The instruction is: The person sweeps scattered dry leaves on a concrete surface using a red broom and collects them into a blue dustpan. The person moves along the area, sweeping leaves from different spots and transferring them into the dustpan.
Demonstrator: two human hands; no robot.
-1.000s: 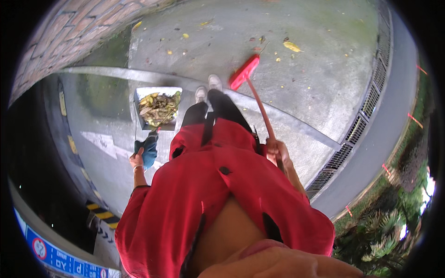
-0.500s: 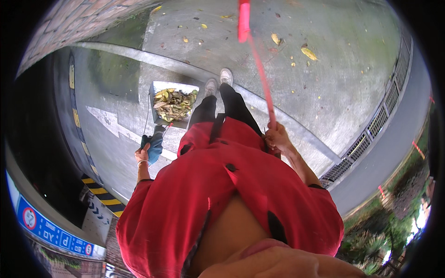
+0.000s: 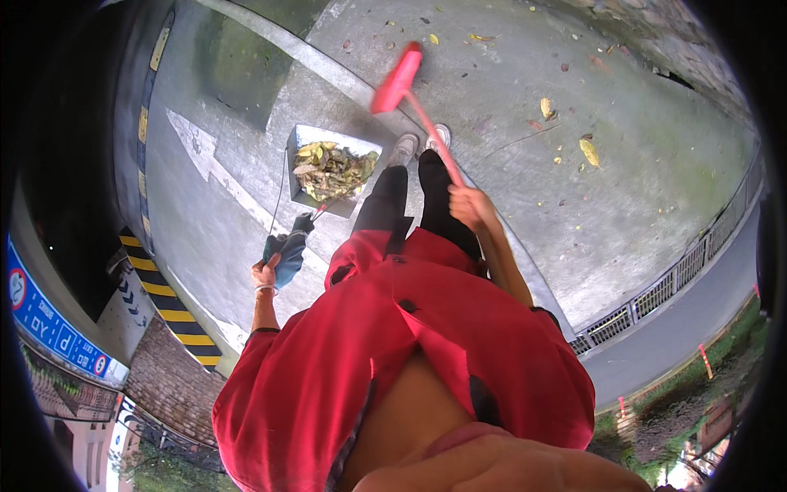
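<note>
My right hand [image 3: 470, 205] is wrapped round the pole of a red broom [image 3: 399, 80]. Its wide head is a little smeared by motion and stands out ahead of my shoes, above the pale strip on the ground. Out to the left, my left hand [image 3: 266, 271] closes on the handle end of a long-handled dustpan [image 3: 298, 203], where a dark teal cloth or bag [image 3: 288, 261] hangs. Brown and yellow leaves [image 3: 332, 174] fill much of the pan, which sits left of my feet.
Loose yellow leaves [image 3: 589, 152] and a thin twig lie on the concrete ahead right. A slotted drain grate [image 3: 656, 297] runs along the right. At the left are a striped yellow-black kerb [image 3: 172, 305] and a white painted arrow [image 3: 193, 143]. A stone wall [image 3: 656, 33] rises at the far right.
The broom head has swung from ahead right toward the left and nearer my feet. My view has turned, so the pan and left hand sit further right in the picture. Both hands keep their holds.
</note>
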